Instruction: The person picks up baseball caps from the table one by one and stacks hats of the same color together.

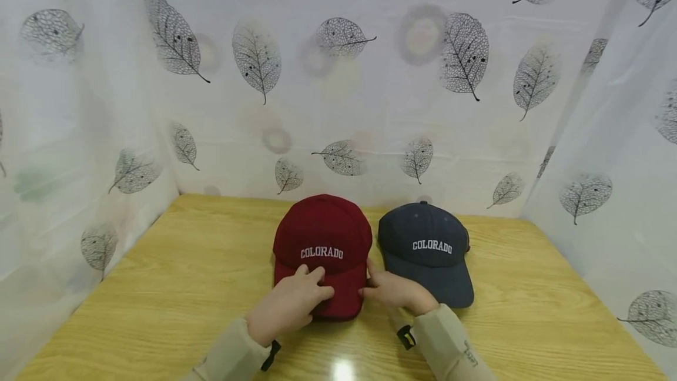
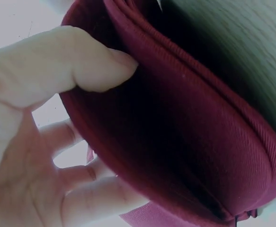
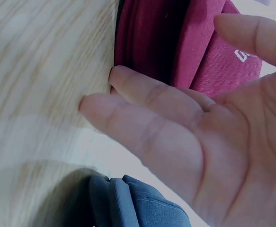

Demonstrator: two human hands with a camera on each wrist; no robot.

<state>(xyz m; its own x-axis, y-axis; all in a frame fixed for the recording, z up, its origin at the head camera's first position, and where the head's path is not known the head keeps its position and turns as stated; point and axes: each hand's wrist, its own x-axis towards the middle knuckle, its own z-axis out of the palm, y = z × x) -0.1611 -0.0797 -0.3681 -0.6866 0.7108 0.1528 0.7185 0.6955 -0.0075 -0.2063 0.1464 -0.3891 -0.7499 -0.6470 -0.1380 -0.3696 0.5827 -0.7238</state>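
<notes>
A dark red baseball cap (image 1: 324,228) with white COLORADO lettering sits on the table, its brim toward me. My left hand (image 1: 288,300) holds the brim at its left side. In the left wrist view the thumb (image 2: 97,64) lies under the brim's edge and the fingers are on the outer side. My right hand (image 1: 395,290) is at the red cap's right side, with its fingers extended and fingertips down by the tabletop (image 3: 38,71) in the right wrist view. Just right of that hand sits a navy cap (image 1: 420,225), also lettered COLORADO.
The yellow wood-grain table (image 1: 211,251) stretches to both sides of the caps. A white curtain (image 1: 359,110) printed with dark leaves stands along the back and both sides. A dark strap piece (image 1: 406,337) shows by the right wrist.
</notes>
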